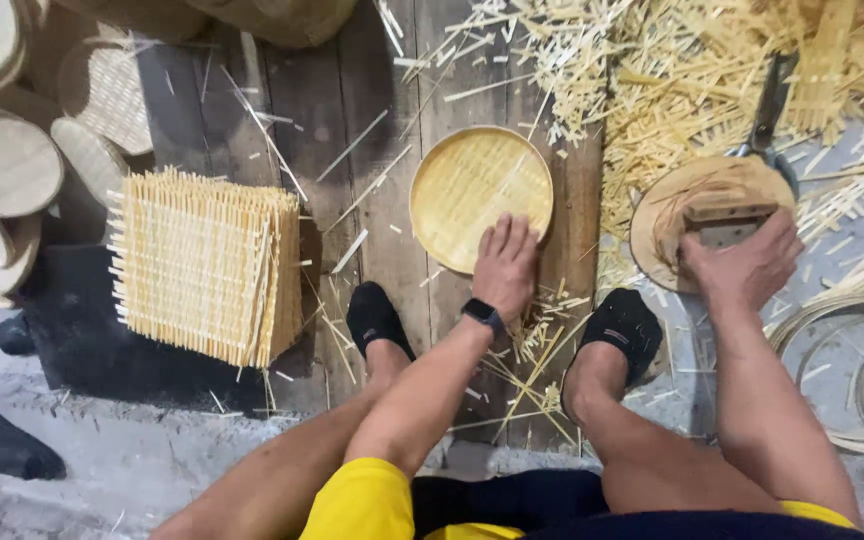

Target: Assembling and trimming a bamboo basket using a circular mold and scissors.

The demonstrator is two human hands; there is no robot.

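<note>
My left hand (505,265) lies palm down on the near rim of a round woven bamboo tray (472,185), fingers curled over its edge; the tray rests on dark wooden planks. A black watch sits on that wrist. My right hand (747,265) grips a small tool with a wooden bar and a metal plate (724,222), pressed on a round wooden block (672,190). My feet in black socks rest just below both hands.
A stack of square woven bamboo mats (202,265) stands at the left, with finished round trays (2,165) piled beyond it. Loose bamboo strips (692,70) cover the upper right. A dark-handled knife (772,100) lies by the block. Bamboo hoops (852,370) lie at the right.
</note>
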